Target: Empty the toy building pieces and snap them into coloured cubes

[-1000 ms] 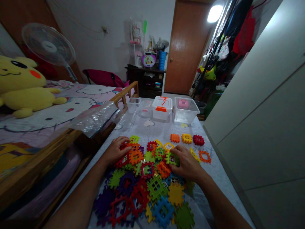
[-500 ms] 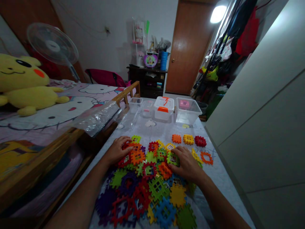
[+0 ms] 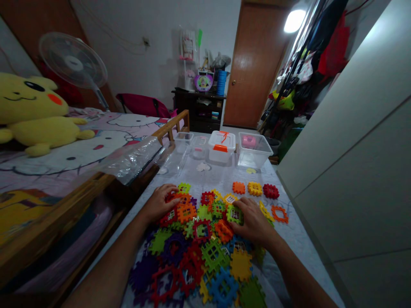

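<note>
While both grips sit on the tile pile (image 3: pixel 205 239), almost nothing has changed over the last second: same contacts, only the view drifted a little. No tile has left the pile, so the work stands where it did.

- left grip (image 3: pixel 159 204): palm down at the pile's far left corner, fingers loosely spread over a red tile (image 3: pixel 169 216) and an orange tile (image 3: pixel 186 211). Closed on nothing.
- right grip (image 3: pixel 253 220): fingers curled over a green tile (image 3: pixel 234 214) at the pile's far right. Can't tell if it's pinched or just pressed; the fingertips hide the edge.
- pile: interlocking plastic tiles in mixed colours, mid-table running to the near edge.
- set apart toward the table's (image 3: pixel 298 239) right edge: a row of orange (image 3: pixel 238 187), yellow (image 3: pixel 254 188) and red (image 3: pixel 271 191) tiles, plus an orange frame (image 3: pixel 279 214) nearer me.
- far edge: a lidded box with an orange latch (image 3: pixel 221 147) and an open clear tub (image 3: pixel 254 149).
- left edge: a clear plastic bag (image 3: pixel 131 158).

Writing: none readable, and the boxes are too small to show labels. The bed sheet (image 3: pixel 105 141) has a cartoon cat print, and the yellow plush (image 3: pixel 35 111) on it looks like a Pikachu.
</note>
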A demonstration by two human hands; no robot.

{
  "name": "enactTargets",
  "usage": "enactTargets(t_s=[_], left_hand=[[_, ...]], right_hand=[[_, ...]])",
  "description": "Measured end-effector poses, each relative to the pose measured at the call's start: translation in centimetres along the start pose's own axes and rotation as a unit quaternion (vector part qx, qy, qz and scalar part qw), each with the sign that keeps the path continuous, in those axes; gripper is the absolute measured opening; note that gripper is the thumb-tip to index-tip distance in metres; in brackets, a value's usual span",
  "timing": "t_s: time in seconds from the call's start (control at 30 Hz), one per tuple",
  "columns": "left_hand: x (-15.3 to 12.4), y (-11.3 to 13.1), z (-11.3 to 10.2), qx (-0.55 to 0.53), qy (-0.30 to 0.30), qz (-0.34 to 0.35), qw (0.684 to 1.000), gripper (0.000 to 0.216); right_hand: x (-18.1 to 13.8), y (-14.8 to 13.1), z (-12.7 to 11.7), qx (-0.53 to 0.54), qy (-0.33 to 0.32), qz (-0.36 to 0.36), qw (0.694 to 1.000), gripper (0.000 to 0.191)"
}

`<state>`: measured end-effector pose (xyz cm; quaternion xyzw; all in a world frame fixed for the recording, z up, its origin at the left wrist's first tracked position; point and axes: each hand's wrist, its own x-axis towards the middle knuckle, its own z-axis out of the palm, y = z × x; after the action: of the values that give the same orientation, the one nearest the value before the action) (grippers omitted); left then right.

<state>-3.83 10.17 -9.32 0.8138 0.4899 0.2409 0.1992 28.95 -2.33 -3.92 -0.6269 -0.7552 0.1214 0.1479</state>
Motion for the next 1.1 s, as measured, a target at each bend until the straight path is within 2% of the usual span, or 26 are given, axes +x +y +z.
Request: enactTargets(t_s=[0.13,0.23,0.33,0.47,0.67,0.77,1.1], left_hand=[[-0.1,0.1,-0.1,-0.001,-0.003,-0.006,1.000,0.041],[-0.1,0.2,-0.2,-0.001,0.000,-0.011,1.000,0.042],[-0.1,0.4,-0.2,0.000,0.006,-0.011,1.000,0.042],[-0.1,0.5,-0.3,-0.003,0.005,-0.007,1.000,0.039],[-0.1,0.5,-0.1,-0.010,0.011,-0.008,1.000,0.039],[-0.1,0.5,-0.1,-0.012,0.013,-0.004,1.000,0.038],[-0.2,0.5,-0.1,-0.005,0.019,0.003,1.000,0.037]], right_hand=[[1.7,0.5,-1.3,-0.001,0.032,-0.017,0.999,0.042],[4.9,0.9,-2.2,-0.042,0.040,-0.008,0.998,0.042],[8.8,1.4,-2.1,-0.104,0.006,0.039,0.994,0.049],[12.2,1.7,-0.5,-0.121,-0.032,0.043,0.991,0.048],[12.8,1.9,0.8,-0.137,-0.082,0.036,0.987,0.048],[12.7,1.9,0.5,-0.138,-0.086,0.029,0.986,0.052],[12.8,1.7,0.6,-0.146,-0.083,0.021,0.986,0.043]])
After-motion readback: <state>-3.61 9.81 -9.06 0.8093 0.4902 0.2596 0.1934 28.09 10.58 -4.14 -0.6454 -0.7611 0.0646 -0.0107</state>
